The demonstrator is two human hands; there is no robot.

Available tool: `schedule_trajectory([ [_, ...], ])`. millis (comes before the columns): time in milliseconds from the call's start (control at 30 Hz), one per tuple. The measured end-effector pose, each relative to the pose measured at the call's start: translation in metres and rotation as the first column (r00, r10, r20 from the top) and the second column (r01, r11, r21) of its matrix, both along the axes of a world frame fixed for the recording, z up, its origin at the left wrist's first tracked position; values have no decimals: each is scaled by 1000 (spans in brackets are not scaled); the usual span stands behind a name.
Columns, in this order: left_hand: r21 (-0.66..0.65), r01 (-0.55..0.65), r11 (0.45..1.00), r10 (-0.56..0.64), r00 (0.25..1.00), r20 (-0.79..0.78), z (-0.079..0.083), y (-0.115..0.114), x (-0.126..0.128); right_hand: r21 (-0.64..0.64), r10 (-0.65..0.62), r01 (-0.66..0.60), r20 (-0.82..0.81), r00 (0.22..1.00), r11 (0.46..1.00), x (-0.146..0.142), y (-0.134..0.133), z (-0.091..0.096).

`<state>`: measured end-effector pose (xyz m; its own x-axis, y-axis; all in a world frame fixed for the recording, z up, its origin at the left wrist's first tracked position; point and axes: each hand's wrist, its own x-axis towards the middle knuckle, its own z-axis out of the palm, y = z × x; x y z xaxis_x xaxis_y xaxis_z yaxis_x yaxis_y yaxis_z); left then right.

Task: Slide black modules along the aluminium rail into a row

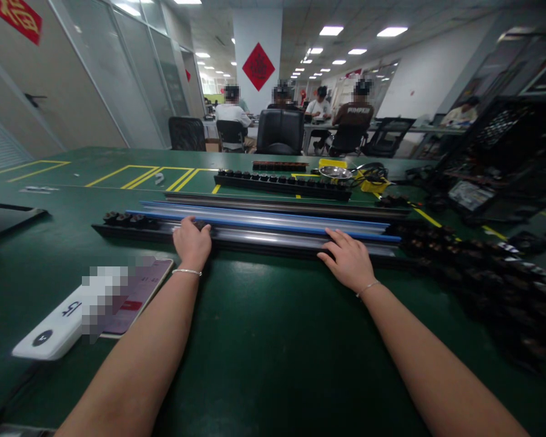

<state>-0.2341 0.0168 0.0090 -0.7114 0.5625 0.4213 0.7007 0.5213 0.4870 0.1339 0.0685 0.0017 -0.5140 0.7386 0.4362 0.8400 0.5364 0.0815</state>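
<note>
Long metal rails with blue edges (273,223) lie side by side across the green table (264,352). Just in front of them runs a long black strip (127,226) carrying several black knobs at its left end. My left hand (192,241) rests on the near rail and strip, fingers curled over the edge. My right hand (348,260) lies on the near rail further right, fingers stretched out and pressing on it. Both wrists wear thin bracelets.
A white device (59,325) and a phone (139,294) lie at the near left. A second black knobbed strip (282,184) and a dark rail (282,205) sit farther back. Black parts pile (477,267) at the right, beside a black crate (505,158). People sit at desks behind.
</note>
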Motion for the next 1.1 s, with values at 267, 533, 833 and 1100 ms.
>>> schedule_trajectory([
  [267,-6,14,1000,-14,1000,0,1,0,1,2,-6,5,22,1000,1000,-1,-1,3],
  [533,-16,34,999,-34,999,6,2,-1,3,0,-11,11,23,1000,1000,-1,-1,2],
  [833,-9,48,999,-48,999,-3,-1,1,3,2,-11,11,30,1000,1000,-1,-1,3],
  [1100,-14,54,998,-54,998,13,0,0,4,-14,-18,18,30,999,1000,-1,-2,4],
])
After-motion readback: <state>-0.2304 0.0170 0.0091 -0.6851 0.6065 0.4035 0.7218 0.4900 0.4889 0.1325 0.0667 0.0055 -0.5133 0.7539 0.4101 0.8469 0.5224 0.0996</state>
